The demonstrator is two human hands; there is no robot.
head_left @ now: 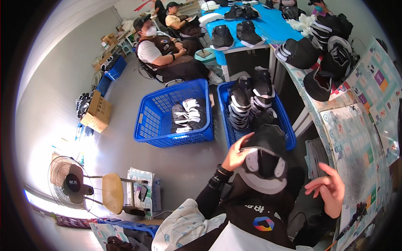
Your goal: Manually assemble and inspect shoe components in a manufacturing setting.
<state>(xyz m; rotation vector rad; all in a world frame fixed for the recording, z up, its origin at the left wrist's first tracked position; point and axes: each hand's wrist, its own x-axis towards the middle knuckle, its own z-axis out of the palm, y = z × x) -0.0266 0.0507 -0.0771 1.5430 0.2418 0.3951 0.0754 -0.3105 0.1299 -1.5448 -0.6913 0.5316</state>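
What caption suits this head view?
Left hand holds a black shoe upper above blue baskets; right hand open.

You have one view only, from the head camera, looking steeply down over your own chest and lap. It is a wide fisheye, so the table [356, 138] edge along the right side bends toward the rim. Your hands sit close under the lens in the lower middle; the two blue crates [167, 125] on the floor lie a little farther ahead. The upper part of the view reaches well across the room to seated people [163, 52] and a blue bench [268, 25].
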